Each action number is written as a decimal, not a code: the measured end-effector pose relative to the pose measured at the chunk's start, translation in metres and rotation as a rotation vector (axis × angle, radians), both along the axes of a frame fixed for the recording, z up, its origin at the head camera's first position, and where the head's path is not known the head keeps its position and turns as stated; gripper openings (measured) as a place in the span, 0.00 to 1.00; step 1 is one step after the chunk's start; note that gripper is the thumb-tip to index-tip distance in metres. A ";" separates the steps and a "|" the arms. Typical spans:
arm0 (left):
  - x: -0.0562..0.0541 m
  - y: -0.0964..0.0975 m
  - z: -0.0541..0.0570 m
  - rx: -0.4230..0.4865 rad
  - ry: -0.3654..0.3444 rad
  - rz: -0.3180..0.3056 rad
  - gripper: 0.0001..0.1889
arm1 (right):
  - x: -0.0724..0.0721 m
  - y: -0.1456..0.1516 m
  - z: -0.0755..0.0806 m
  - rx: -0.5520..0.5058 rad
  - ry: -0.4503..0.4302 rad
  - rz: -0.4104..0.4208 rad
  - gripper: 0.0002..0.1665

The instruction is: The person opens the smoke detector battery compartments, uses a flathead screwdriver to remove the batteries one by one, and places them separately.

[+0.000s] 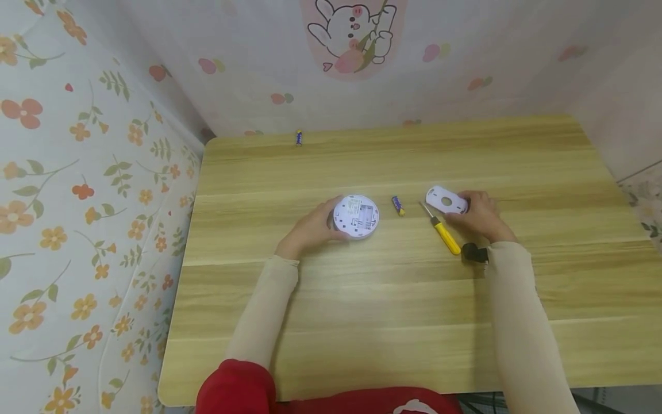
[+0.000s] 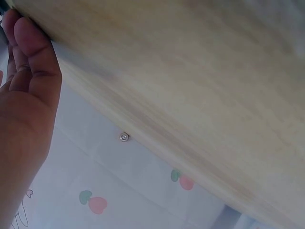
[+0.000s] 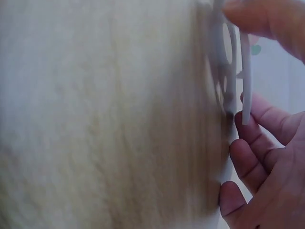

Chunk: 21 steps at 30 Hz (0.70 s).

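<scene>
In the head view my left hand (image 1: 313, 227) grips the left side of a round white device (image 1: 347, 223), which looks like a smoke detector with its back facing up. A battery compartment and a printed label show on that back. My right hand (image 1: 482, 216) pinches the right end of a white mounting plate (image 1: 435, 198) that has rounded ends and a hole in its middle. The right wrist view shows this plate (image 3: 246, 81) edge-on, thumb on one side and fingers on the other, close over the table. The device is out of sight in the left wrist view.
Between the hands lies a blue and yellow battery (image 1: 397, 205). A screwdriver (image 1: 446, 237) with a yellow handle is just left of the right hand. Another battery (image 1: 299, 138) lies near the back edge of the wooden table (image 1: 362, 322). Patterned cloth hangs behind and at left.
</scene>
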<state>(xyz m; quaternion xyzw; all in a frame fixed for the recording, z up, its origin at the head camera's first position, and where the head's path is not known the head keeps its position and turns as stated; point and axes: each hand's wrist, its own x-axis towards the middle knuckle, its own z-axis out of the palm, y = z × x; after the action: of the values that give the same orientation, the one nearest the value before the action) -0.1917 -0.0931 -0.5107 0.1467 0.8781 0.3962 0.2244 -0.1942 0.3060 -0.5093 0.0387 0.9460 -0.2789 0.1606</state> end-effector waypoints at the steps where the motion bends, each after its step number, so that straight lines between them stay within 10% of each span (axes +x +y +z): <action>1: 0.000 0.000 0.001 0.000 0.000 -0.001 0.54 | 0.000 0.000 0.000 -0.005 0.006 0.000 0.45; 21: 0.000 -0.001 0.003 0.015 -0.016 -0.011 0.53 | -0.005 -0.045 0.040 -0.096 0.139 0.071 0.40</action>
<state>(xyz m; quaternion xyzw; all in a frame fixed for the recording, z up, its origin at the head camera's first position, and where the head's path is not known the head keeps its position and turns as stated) -0.1917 -0.0944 -0.5073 0.1501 0.8725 0.4025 0.2326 -0.1989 0.2613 -0.4694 -0.0222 0.9411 -0.3202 0.1062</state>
